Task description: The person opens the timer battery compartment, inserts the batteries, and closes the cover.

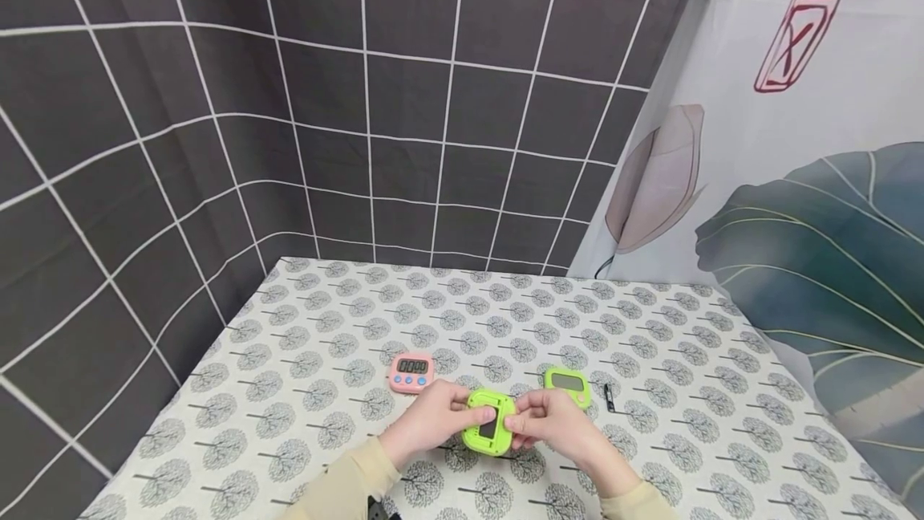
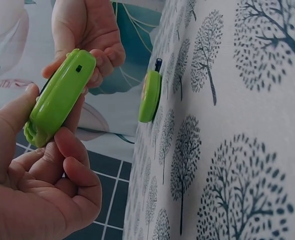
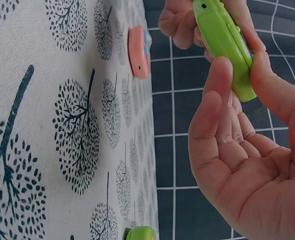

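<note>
In the head view, the left hand [image 1: 437, 414] and the right hand [image 1: 552, 424] both pinch a lime-green, round-cornered plastic case [image 1: 496, 443], above the white tree-printed cloth [image 1: 390, 319]. Its dark rectangle [image 1: 488, 428] faces up; the work on it seems unfinished, and it is not yet set down. Around lie a pink blue-buttoned timer [image 1: 412, 373], a narrow black object [image 1: 609, 397] and a green grey-screened timer [image 1: 567, 382], perhaps hindering the right hand.

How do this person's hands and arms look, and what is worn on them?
The left hand and right hand wear no gloves, and I see no rings. The left sleeve and right sleeve are plain pale yellow, reaching about to the wrists. A small black piece shows by the left sleeve; I cannot tell what it is.
</note>
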A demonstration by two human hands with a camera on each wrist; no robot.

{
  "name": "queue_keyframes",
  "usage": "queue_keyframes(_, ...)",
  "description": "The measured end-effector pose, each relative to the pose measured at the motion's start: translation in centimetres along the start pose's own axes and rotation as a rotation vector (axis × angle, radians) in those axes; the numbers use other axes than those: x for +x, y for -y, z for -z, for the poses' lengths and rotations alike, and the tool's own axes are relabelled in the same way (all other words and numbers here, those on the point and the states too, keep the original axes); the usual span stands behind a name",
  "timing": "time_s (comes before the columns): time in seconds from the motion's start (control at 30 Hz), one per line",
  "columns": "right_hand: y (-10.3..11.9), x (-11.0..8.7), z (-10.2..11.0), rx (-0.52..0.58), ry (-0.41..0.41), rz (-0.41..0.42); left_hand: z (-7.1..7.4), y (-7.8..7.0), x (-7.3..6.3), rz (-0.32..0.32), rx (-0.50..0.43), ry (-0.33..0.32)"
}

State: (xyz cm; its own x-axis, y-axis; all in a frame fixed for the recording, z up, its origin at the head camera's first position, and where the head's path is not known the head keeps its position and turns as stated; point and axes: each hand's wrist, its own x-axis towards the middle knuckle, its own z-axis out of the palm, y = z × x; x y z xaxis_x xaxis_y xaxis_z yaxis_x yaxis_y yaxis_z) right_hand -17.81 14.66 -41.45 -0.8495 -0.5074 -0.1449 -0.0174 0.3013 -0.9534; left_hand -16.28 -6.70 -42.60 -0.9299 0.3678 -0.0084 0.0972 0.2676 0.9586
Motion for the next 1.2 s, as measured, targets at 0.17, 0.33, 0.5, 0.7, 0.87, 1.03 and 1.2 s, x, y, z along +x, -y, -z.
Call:
queue_keyframes(0.17,-0.1,0.0,0.1,-0.005,-0.004,0.010,-0.1,-0.2,0.1,0.010,-0.021,0.002)
queue_keyframes(0.33,-0.2,0.0,0.2,0.000,-0.004,0.013,-0.3,-0.3,0.2,0.007,-0.016,-0.003)
queue_keyframes(0.5,-0.5,0.0,0.3,0.005,-0.025,0.007,-0.5,-0.4,0.5,0.019,0.002,-0.017)
queue_keyframes(0.7,-0.6,0.1,0.2,0.012,-0.044,0.017,-0.5,-0.2,0.6,0.039,-0.005,-0.041)
queue_keyframes(0.87,-0.4,0.3,0.0,-0.017,-0.083,0.042,-0.5,-0.3,0.6,0.049,-0.044,-0.063)
queue_keyframes(1.03,-0.2,0.5,-0.3,-0.050,-0.136,0.043,-0.5,-0.1,0.7,0.037,-0.057,-0.065)
queue_keyframes(1.2,-0.2,0.5,-0.8,-0.093,-0.204,0.039,-0.4,0.3,0.7,0.031,-0.054,-0.065)
